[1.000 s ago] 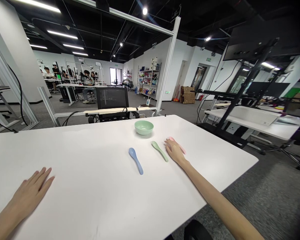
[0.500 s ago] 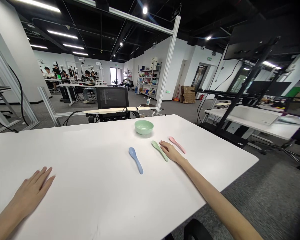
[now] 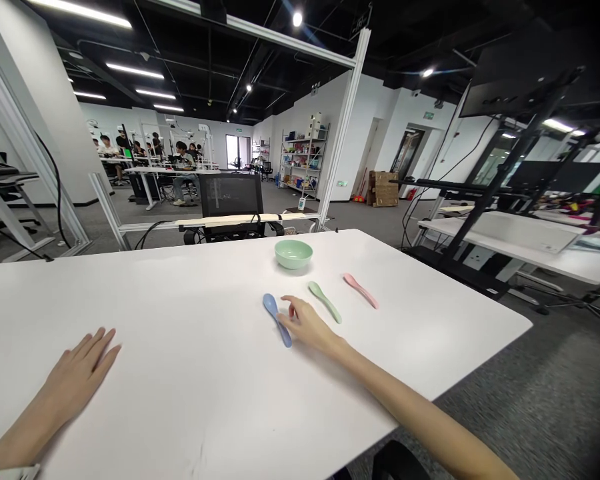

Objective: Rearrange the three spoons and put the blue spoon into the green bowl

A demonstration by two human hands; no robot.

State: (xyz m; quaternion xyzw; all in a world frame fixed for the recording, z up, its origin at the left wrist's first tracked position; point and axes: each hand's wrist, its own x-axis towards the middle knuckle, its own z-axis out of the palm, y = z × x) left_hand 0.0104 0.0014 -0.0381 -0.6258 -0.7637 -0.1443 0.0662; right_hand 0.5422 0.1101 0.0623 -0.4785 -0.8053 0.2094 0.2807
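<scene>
My right hand (image 3: 307,325) hovers at the blue spoon (image 3: 270,305), thumb and forefinger apart over its handle; whether they touch it I cannot tell. That spoon lies on the white table (image 3: 190,373) with its bowl end pointing away from me. Just right of the hand is a green spoon (image 3: 324,301), and beyond that a pink spoon (image 3: 361,291). A light green bowl (image 3: 293,255) stands upright behind the spoons. On the left side of the table my left hand (image 3: 77,373) rests flat, fingers stretched out and holding nothing.
A metal frame (image 3: 347,127) and a black mesh chair (image 3: 231,197) stand past the table's far edge. To the right are a black monitor stand (image 3: 495,167) and another white desk (image 3: 575,257). Several people sit at desks in the far left background.
My right hand has moved left from between the green and pink spoons to the blue spoon. The spoons and bowl stay put. My left hand remains flat; the view has shifted slightly.
</scene>
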